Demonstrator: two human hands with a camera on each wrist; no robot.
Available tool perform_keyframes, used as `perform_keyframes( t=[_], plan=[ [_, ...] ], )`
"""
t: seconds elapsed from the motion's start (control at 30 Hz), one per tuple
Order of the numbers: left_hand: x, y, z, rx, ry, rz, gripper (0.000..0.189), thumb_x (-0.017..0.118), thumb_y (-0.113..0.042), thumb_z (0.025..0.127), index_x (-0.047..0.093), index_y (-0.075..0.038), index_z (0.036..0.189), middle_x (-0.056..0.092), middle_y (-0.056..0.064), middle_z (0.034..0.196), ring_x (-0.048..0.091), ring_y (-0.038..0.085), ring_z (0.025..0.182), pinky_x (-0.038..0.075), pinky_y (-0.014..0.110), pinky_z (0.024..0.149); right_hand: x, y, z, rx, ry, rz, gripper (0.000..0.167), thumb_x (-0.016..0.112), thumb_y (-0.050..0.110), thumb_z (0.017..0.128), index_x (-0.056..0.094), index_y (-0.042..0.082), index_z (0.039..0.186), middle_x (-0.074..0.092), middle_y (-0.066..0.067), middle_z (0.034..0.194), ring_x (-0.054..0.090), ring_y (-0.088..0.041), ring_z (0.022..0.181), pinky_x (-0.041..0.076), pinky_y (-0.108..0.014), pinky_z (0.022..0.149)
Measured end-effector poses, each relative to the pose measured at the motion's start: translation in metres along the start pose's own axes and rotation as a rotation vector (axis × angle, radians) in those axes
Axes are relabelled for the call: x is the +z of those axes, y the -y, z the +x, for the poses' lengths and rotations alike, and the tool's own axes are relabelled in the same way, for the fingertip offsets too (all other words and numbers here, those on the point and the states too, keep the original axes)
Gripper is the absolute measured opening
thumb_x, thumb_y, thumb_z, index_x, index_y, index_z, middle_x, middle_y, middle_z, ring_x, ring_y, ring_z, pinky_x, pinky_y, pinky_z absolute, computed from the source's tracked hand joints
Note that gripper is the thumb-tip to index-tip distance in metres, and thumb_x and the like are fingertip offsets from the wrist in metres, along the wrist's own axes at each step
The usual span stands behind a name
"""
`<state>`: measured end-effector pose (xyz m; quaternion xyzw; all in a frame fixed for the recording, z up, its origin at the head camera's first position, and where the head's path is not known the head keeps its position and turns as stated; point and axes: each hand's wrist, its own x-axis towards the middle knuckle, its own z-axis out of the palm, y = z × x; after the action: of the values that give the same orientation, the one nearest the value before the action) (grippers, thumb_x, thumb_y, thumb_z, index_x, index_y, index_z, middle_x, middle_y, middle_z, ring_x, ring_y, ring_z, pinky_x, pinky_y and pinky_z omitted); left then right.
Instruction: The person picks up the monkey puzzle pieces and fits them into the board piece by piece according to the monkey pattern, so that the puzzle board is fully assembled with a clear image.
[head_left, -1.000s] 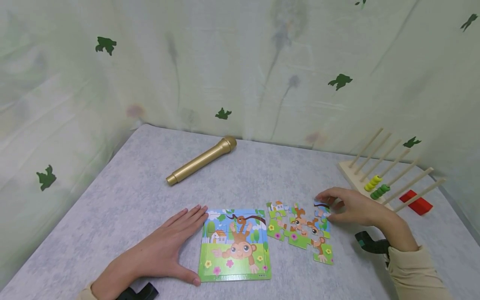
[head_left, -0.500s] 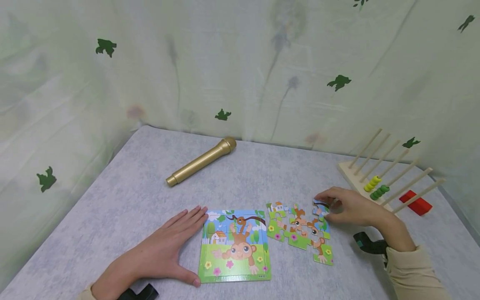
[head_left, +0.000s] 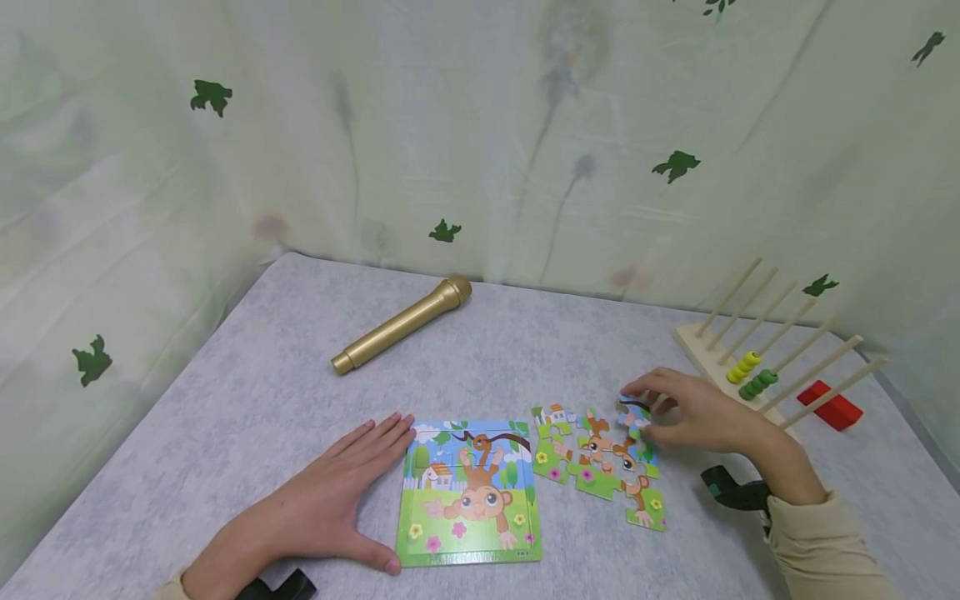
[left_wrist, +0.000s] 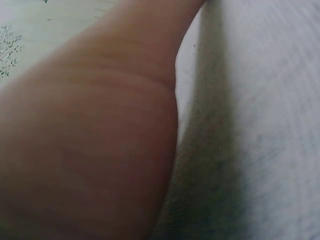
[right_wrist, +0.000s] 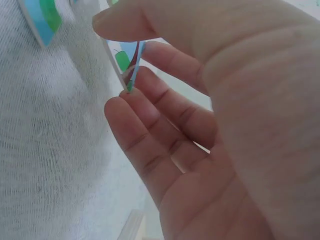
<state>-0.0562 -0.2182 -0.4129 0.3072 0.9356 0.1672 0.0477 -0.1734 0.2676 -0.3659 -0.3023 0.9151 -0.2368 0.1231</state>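
Head view: your left hand [head_left: 330, 492] lies spread at the left side of the square monkey puzzle board [head_left: 472, 500], fingers straight, fingertips by the upper-left corner and thumb at the lower-left. No curl round the board; it reads as a relaxed, extended hand. Your right hand [head_left: 705, 412] pinches a branch-and-sky jigsaw piece [head_left: 633, 417] between thumb and fingers, at the upper right of the loose monkey jigsaw pieces [head_left: 596, 479]. Those lie just right of the board, some fitted against one another.

Right wrist view confirms your pinch: thumb on one side of the piece, fingertips on the other. Left wrist view gives mostly blurred skin and table.

Beyond your hands, a gold toy microphone [head_left: 401, 325] lies slantwise on the grey table [head_left: 525, 350]. Far right: a wooden peg rack [head_left: 693, 346] bearing yellow beads [head_left: 743, 367] and green beads [head_left: 758, 384], near a red block [head_left: 838, 409].
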Motion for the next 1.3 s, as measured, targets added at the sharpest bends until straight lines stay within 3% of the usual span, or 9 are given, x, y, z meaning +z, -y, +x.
perform_keyframes(
  t=[0.23, 0.57, 1.03, 1.3],
  plan=[
    [0.000, -0.001, 0.000, -0.023, 0.007, -0.006, 0.136, 0.063, -0.094, 0.066, 0.025, -0.008, 0.164, 0.018, 0.004, 0.173, 0.018, 0.026, 0.159, -0.012, 0.012, 0.123, 0.001, 0.009, 0.004, -0.051, -0.030, -0.052, 0.045, 0.080, 0.018, 0.090, 0.066, 0.014, 0.133, 0.066, -0.001, 0.127, 0.066, -0.014, 0.101, 0.061, -0.030, 0.081],
    [0.001, 0.000, 0.001, -0.022, 0.010, -0.017, 0.137, 0.064, -0.093, 0.065, 0.024, -0.008, 0.164, 0.018, 0.005, 0.173, 0.018, 0.027, 0.159, -0.011, 0.013, 0.123, 0.008, 0.018, 0.008, -0.122, -0.039, -0.028, 0.044, 0.078, 0.018, 0.093, 0.065, 0.013, 0.135, 0.066, -0.001, 0.128, 0.067, -0.014, 0.100, 0.061, -0.030, 0.081],
    [-0.002, -0.001, 0.000, -0.014, 0.013, -0.033, 0.134, 0.063, -0.092, 0.069, 0.023, -0.009, 0.165, 0.019, 0.007, 0.173, 0.020, 0.031, 0.159, -0.013, 0.010, 0.121, 0.012, 0.036, 0.018, -0.175, -0.023, -0.059, 0.043, 0.075, 0.019, 0.095, 0.064, 0.013, 0.136, 0.065, 0.001, 0.126, 0.067, -0.015, 0.102, 0.061, -0.034, 0.083],
    [-0.001, 0.000, 0.000, -0.031, 0.025, -0.045, 0.135, 0.064, -0.092, 0.066, 0.023, -0.009, 0.165, 0.017, 0.005, 0.173, 0.017, 0.027, 0.159, -0.013, 0.010, 0.121, 0.015, 0.044, 0.026, -0.178, -0.016, -0.056, 0.043, 0.074, 0.018, 0.095, 0.064, 0.013, 0.137, 0.065, 0.002, 0.128, 0.067, -0.015, 0.105, 0.062, -0.035, 0.085]
  ],
)
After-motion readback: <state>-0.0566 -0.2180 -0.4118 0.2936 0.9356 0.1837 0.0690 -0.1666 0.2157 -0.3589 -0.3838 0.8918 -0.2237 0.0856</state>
